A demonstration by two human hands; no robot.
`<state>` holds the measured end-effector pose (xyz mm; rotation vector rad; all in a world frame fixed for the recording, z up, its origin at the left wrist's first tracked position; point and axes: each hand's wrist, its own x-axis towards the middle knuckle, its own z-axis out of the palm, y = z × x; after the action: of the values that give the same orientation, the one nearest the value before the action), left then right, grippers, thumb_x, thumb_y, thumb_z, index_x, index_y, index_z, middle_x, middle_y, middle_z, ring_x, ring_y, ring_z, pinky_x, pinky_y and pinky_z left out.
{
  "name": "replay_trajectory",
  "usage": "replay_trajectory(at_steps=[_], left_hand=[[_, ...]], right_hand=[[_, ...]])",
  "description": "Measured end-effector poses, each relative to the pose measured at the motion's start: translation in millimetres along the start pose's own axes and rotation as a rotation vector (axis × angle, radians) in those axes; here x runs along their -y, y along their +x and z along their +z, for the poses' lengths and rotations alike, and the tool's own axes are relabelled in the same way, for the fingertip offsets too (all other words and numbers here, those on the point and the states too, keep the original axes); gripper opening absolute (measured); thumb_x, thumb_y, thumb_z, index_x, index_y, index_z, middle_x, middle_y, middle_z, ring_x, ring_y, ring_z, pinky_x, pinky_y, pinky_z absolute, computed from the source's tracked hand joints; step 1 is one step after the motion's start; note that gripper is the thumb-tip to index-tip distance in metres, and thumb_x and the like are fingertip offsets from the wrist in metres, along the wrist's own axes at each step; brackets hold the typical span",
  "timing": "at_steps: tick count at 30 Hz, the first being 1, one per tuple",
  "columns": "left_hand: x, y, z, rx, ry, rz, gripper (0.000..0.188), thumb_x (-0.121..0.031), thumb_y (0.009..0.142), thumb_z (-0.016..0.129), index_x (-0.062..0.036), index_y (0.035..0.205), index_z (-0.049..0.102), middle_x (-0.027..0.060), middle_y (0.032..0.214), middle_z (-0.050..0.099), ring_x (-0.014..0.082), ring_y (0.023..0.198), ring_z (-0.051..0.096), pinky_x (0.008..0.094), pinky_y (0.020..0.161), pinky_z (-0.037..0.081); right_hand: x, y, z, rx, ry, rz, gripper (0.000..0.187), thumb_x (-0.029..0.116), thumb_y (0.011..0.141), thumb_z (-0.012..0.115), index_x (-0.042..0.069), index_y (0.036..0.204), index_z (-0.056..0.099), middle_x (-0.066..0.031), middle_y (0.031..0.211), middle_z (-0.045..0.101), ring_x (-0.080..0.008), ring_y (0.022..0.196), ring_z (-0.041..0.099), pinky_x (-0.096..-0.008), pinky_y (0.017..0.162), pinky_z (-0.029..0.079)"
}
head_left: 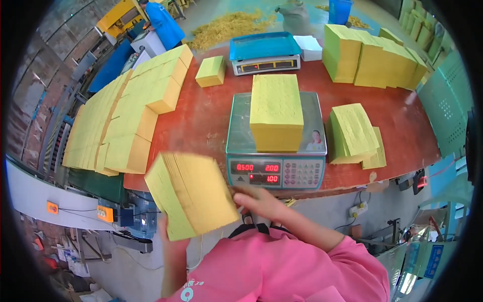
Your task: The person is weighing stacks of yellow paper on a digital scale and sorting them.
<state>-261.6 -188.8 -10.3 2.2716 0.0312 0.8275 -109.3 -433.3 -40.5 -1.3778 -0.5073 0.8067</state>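
Tilted in front of my pink shirt is a thick stack of yellow paper (201, 186), its cut edges showing. My left hand (173, 244) grips its lower left side, with the fingers partly hidden behind it. At the stack's right edge, my right hand (259, 202) presses with its fingers, steadying it from that side. Just ahead stands a digital scale (275, 170) with lit red digits and a keypad. Another block of yellow paper (276, 113) rests upright on its metal pan.
Long rows of yellow paper stacks (121, 116) line the table's left side. More stacks (372, 58) stand at the far right, others (352, 131) beside the scale. A second scale with a blue tray (264, 46) sits behind on the red table (201, 121). A person in blue (163, 25) works beyond.
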Motion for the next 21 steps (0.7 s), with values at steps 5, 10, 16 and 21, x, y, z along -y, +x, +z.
replay_trajectory(at_steps=[5,10,16,21], left_hand=[[-41,141,29,0.302,-0.671,-0.222,0.045,-0.031,0.100,0.048,-0.0021,0.134,0.049,0.0145,0.131,0.057,0.0223,0.120,0.056,0.0365,0.100,0.046],[-110,277,106,0.573,-1.161,-0.542,0.055,-0.040,0.088,0.065,-0.0072,0.131,0.052,0.0131,0.126,0.056,0.0251,0.113,0.056,0.0440,0.095,0.047],[-101,319,161,0.810,-0.954,-0.664,0.071,-0.054,0.079,0.070,-0.0129,0.135,0.051,0.0093,0.129,0.055,0.0246,0.120,0.051,0.0477,0.095,0.042],[-92,314,169,0.852,-0.948,-0.678,0.076,-0.058,0.078,0.069,-0.0134,0.137,0.049,0.0103,0.132,0.053,0.0255,0.122,0.049,0.0489,0.095,0.042]], right_hand=[[130,-23,-49,-0.296,0.028,-0.302,0.058,0.039,0.096,0.058,0.001,0.139,0.047,-0.0085,0.121,0.058,-0.0140,0.098,0.061,-0.0301,0.075,0.052],[176,6,-134,-0.504,0.155,-0.318,0.042,0.026,0.096,0.056,0.001,0.130,0.055,-0.0048,0.104,0.065,-0.0118,0.088,0.062,-0.0312,0.075,0.052],[159,21,-175,-0.600,0.208,-0.189,0.034,0.025,0.097,0.053,0.002,0.121,0.061,-0.0052,0.104,0.066,-0.0147,0.088,0.063,-0.0336,0.076,0.052],[149,21,-175,-0.633,0.204,-0.167,0.032,0.025,0.097,0.053,0.002,0.118,0.064,-0.0053,0.103,0.067,-0.0155,0.089,0.063,-0.0328,0.078,0.051]])
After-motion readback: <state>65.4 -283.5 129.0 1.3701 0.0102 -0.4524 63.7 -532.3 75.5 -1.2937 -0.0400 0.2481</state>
